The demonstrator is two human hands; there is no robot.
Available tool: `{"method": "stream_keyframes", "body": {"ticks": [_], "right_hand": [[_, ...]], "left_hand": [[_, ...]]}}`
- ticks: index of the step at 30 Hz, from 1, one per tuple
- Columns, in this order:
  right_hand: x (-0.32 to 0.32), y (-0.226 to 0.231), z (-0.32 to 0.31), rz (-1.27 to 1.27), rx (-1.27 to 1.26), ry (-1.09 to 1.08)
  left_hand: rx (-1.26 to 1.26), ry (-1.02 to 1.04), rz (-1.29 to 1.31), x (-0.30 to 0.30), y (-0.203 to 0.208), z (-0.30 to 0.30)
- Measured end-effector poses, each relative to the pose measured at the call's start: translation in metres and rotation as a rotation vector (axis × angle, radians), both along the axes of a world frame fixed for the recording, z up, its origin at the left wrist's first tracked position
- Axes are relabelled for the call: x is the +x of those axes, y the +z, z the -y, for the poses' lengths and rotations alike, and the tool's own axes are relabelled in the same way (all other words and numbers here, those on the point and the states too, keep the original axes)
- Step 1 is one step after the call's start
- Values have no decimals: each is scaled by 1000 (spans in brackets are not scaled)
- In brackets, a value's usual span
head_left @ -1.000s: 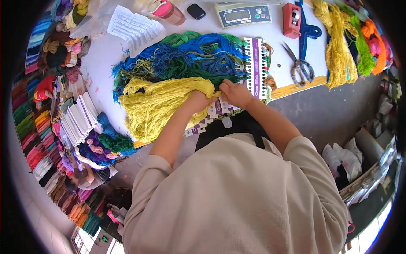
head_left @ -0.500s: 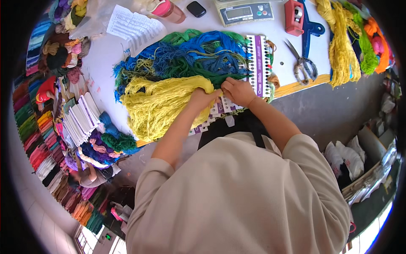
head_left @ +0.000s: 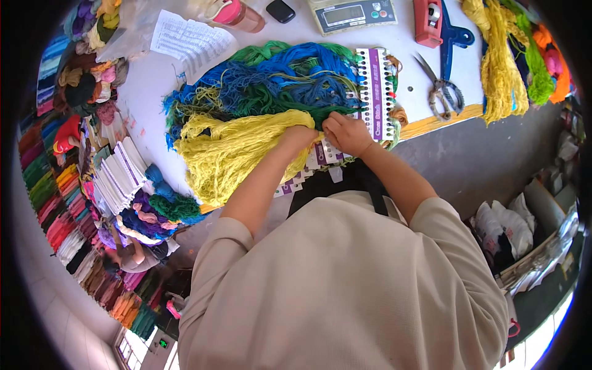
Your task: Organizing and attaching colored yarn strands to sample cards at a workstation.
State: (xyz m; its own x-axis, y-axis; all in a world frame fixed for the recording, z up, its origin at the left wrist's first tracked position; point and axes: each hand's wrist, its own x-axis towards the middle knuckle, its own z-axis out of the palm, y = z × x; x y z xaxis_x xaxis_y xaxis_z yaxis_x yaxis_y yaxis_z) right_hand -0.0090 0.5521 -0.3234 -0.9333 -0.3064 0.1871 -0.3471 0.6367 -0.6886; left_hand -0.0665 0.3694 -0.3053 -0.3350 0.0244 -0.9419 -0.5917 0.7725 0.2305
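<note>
"What's left of centre in the frame?"
"Yellow thread (head_left: 231, 154), the left hand (head_left: 298, 137) closed on its gathered end."
"And the right hand (head_left: 348, 134), mid-frame?"
"Fingers curled beside that end, near a punched card (head_left: 375, 92); I can't tell whether they grip."

Hands (head_left: 348, 134), two. Yellow thread bundle (head_left: 231, 154) at the hands, one. On the table (head_left: 148, 120): digital scale (head_left: 357, 16), one; scissors (head_left: 439, 85), one pair; red tape dispenser (head_left: 424, 31), one; pink-lidded bottle (head_left: 248, 20), one; black device (head_left: 280, 10), one.

lettering (head_left: 377, 125) on purple-banded card (head_left: 375, 86), green sign (head_left: 163, 343)
</note>
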Motion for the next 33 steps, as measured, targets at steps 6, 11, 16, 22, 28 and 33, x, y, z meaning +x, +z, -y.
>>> {"method": "stream_keyframes", "body": {"ticks": [6,11,16,22,28,33], "right_hand": [[1,-7,-4,24,30,-1],[2,-8,-5,42,11,-4],[1,-7,-4,43,39,-3],[-1,-2,-2,95,66,14],[-2,32,17,272,-88,-145],[-16,146,78,468,-736,-217]], "left_hand": [[20,-162,-128,-8,38,17],[43,-461,-359,-9,65,30],[40,-146,-298,-31,75,91],[252,492,-422,-52,126,126],[1332,540,-568,-8,167,157],[1764,674,-558,18,216,109]]}}
